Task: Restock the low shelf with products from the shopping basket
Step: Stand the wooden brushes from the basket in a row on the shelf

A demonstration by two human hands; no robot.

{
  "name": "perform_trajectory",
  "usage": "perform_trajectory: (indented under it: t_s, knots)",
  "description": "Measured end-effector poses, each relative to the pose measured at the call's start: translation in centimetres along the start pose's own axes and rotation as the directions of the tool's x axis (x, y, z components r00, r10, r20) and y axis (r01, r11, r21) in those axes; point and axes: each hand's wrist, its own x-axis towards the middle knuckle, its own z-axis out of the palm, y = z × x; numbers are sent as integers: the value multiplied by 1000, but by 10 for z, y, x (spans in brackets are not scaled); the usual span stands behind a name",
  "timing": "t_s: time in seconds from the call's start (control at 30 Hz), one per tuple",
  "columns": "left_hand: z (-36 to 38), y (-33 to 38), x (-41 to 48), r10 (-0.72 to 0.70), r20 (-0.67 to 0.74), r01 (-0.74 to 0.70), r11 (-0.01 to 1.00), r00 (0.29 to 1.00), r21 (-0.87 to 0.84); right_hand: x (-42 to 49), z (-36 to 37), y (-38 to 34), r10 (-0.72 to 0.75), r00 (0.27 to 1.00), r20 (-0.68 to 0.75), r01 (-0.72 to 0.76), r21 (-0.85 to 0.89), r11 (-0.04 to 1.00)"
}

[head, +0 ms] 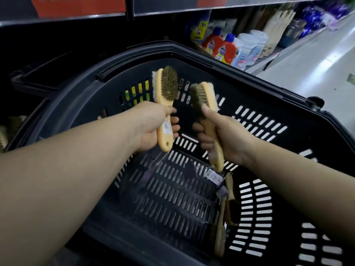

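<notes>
My left hand (153, 127) grips the handle of a wooden brush (166, 93) with dark bristles, held upright above the black shopping basket (269, 104). My right hand (222, 139) grips a second wooden brush (201, 96) by its handle, head tilted up and to the left. The two brush heads are close together but apart. Two more wooden brushes (228, 204) lie on the basket's floor at the right, one partly beneath the other. The low shelf (57, 73) behind the basket is dark and its contents are hard to make out.
Orange bottles with blue caps (224, 45) and pale packs (249, 48) stand on the shelf to the upper right. A light floor (317, 60) runs along the right. A shelf edge with red labels (80, 6) overhangs at the top.
</notes>
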Motion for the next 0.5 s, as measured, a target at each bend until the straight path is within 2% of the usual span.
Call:
perform_trajectory:
  t_s: [0.07,0.13,0.23,0.33,0.43,0.5]
  knots:
    - [2,-1,1,10,49,-10,1000,999,3,-3,6,-1,-17,999,-47,16,-4,1000]
    - [3,-1,1,20,106,-23,999,994,28,-6,8,-1,-33,995,-97,23,-98,995]
    - [5,-1,-2,12,245,-11,1000,969,-4,-6,12,0,-50,999,2,50,-113,992]
    - [6,-2,-5,2,285,12,999,959,-45,-4,13,1,-93,996,-15,89,-189,978]
    - [7,-7,-6,8,300,-8,1000,954,-2,-3,11,2,-148,988,-34,137,-216,967]
    - [5,-9,-7,17,350,-57,993,937,102,-1,6,5,-176,983,-53,160,-232,959]
